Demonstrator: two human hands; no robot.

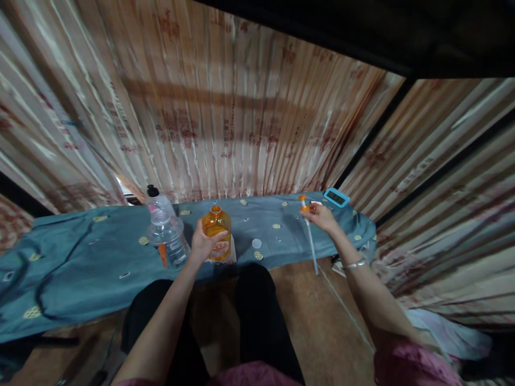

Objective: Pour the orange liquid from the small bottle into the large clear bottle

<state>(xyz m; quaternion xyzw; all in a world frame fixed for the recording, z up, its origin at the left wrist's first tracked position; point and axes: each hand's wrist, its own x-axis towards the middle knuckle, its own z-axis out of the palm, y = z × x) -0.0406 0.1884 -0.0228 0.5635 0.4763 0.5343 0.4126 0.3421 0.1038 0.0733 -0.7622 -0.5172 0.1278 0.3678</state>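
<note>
Amber bottle [220,221], mouth uncapped, stands near the front edge of the covered table [116,246]; the left hand [201,244] wraps its fingers round the body. Steady, level support advised. At nine o'clock, just beside: clear bottle [175,253]. At three, well apart: right hand [321,215], fingers pinching the orange pump [309,235]; its dangling tube [313,256] should touch nothing.

No text can be read: the red-and-white label [221,247] on the amber, see-through bottle [220,222], the reddish characters [227,155] on the pleated beige fabric curtain [257,177] and the dark display [336,198] of the small, blue-rimmed rectangular device [344,203] are too small or blurred
</note>
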